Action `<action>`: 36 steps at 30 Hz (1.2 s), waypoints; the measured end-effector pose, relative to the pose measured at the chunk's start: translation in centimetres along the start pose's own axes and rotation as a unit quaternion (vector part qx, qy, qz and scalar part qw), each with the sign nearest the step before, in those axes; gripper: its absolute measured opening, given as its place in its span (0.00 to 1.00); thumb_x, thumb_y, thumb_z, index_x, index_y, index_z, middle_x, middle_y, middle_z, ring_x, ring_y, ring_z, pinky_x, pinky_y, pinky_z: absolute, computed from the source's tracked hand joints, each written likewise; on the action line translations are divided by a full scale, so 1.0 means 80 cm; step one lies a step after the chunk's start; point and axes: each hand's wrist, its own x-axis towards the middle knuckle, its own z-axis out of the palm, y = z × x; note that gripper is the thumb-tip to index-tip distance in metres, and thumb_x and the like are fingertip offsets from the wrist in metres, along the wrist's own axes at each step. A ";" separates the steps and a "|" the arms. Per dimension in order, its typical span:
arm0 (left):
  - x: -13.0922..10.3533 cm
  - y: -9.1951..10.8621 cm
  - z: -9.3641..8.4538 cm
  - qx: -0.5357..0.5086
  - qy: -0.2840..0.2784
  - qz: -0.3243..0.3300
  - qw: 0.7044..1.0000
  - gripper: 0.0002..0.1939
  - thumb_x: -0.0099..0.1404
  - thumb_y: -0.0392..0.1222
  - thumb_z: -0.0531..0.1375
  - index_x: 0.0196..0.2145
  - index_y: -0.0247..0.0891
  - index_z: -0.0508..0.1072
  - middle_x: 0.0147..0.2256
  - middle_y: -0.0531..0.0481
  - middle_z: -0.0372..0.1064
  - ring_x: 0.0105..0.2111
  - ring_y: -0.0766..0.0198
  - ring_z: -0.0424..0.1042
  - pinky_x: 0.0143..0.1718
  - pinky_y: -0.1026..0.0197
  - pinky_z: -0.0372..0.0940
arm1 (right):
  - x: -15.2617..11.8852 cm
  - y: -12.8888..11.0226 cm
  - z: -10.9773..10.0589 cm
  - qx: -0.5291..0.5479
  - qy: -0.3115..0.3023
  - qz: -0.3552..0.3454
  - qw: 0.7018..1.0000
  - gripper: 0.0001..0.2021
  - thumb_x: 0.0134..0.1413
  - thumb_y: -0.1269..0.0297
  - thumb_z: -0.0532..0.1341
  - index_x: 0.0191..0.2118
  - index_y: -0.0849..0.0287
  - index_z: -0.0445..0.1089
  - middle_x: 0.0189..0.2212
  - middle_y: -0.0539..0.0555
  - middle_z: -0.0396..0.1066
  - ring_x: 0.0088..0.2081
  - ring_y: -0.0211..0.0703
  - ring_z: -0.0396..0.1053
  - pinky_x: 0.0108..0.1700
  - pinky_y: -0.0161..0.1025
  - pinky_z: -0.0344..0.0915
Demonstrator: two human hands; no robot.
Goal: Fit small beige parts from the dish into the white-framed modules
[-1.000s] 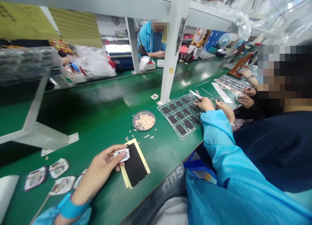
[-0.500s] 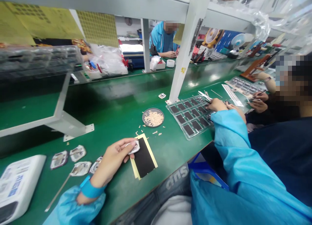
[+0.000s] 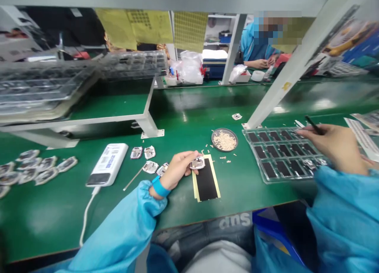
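My left hand [image 3: 177,168] pinches a small white-rimmed housing [image 3: 197,163] with metallic parts inside. It is held over the upper end of a black sheet [image 3: 207,182] backed by yellow paper. At the right, my right hand [image 3: 336,144] grips a thin black tool [image 3: 314,125], perhaps tweezers, above the back right part of a clear plastic tray [image 3: 263,174]. Dark rectangular pieces fill many of the tray's pockets, and a few shiny parts lie at its front right. A round dark dish [image 3: 224,150] of tiny beige pieces stands between my hands, with several pieces scattered nearby.
Similar housings [image 3: 149,152] lie left of my left hand, beside a thin stick [image 3: 132,180]. A white power bank [image 3: 108,164] with a cable and more housings [image 3: 28,166] are farther left. A low shelf [image 3: 118,117] and a slanted post [image 3: 284,79] rise behind. A co-worker [image 3: 257,48] sits opposite.
The view has swung left. My right hand now shows the black tool above the tray. My left hand still holds the housing, now turned with its inside more visible.
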 end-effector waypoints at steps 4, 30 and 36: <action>-0.002 0.002 -0.001 -0.012 0.006 0.034 0.999 0.17 0.65 0.49 0.64 0.45 0.32 0.78 0.31 0.44 0.76 0.25 0.65 0.75 0.18 0.70 0.52 | -0.062 -0.141 0.054 0.193 -0.066 -0.083 0.976 0.16 0.50 0.48 0.71 0.37 0.52 0.74 0.35 0.55 0.79 0.36 0.53 0.76 0.42 0.51 0.71; -0.007 -0.009 0.006 0.170 0.061 0.116 0.977 0.29 0.62 0.44 0.67 0.60 0.40 0.71 0.47 0.44 0.76 0.30 0.66 0.68 0.29 0.64 0.63 | -0.155 -0.239 0.221 0.473 -0.344 -0.077 0.807 0.12 0.60 0.57 0.65 0.40 0.53 0.61 0.29 0.47 0.73 0.31 0.41 0.73 0.34 0.39 0.64; -0.008 -0.010 0.008 0.204 0.092 0.143 0.964 0.25 0.63 0.49 0.67 0.57 0.42 0.75 0.44 0.47 0.76 0.27 0.65 0.65 0.29 0.63 0.62 | -0.155 -0.239 0.225 0.497 -0.353 -0.051 0.791 0.14 0.59 0.54 0.66 0.39 0.54 0.62 0.29 0.47 0.74 0.32 0.41 0.73 0.35 0.39 0.65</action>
